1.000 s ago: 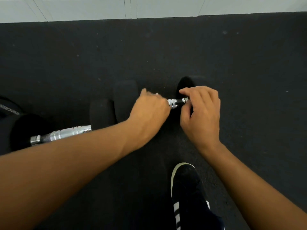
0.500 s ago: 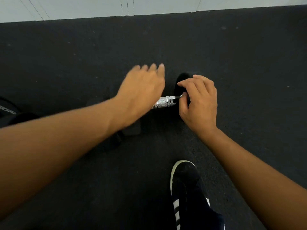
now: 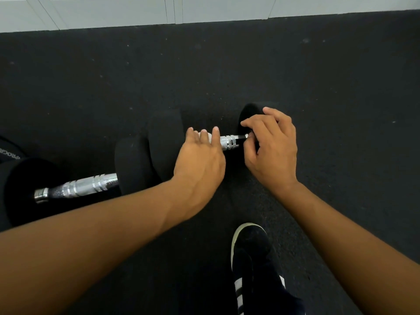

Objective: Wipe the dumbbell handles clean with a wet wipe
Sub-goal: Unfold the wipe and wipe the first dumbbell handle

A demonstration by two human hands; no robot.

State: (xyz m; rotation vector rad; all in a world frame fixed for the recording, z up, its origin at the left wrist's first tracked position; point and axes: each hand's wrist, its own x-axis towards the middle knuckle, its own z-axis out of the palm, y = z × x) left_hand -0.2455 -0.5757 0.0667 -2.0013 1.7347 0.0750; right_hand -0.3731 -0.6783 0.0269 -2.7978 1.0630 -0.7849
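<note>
- At the far left edge of the frame, a black weight head with partly readable white lettering (image 3: pixel 9 155) is cut off by the border.
- Lower left: the first dumbbell (image 3: pixel 77 187) lies on the black rubber floor (image 3: pixel 318 76), its chrome handle bare between two black heads.
- Just left of centre, the second dumbbell (image 3: pixel 229 143) lies touching or just beside the first one's right head; which, I cannot tell.
- Centre: the left hand (image 3: pixel 200 160) rests over the second dumbbell's chrome handle, fingers straight and close together, pressing a small white patch, apparently the wet wipe (image 3: pixel 205 136), against the bar.
- Right of centre: the right hand (image 3: pixel 272 151) has curled fingers on the second dumbbell's right head, with thumb and forefinger pinching at the handle's end.
- Lower centre-right: a dark shoe with white stripes (image 3: pixel 252 264) stands on the floor.
- Along the top edge runs a white panelled wall (image 3: pixel 113 10).
</note>
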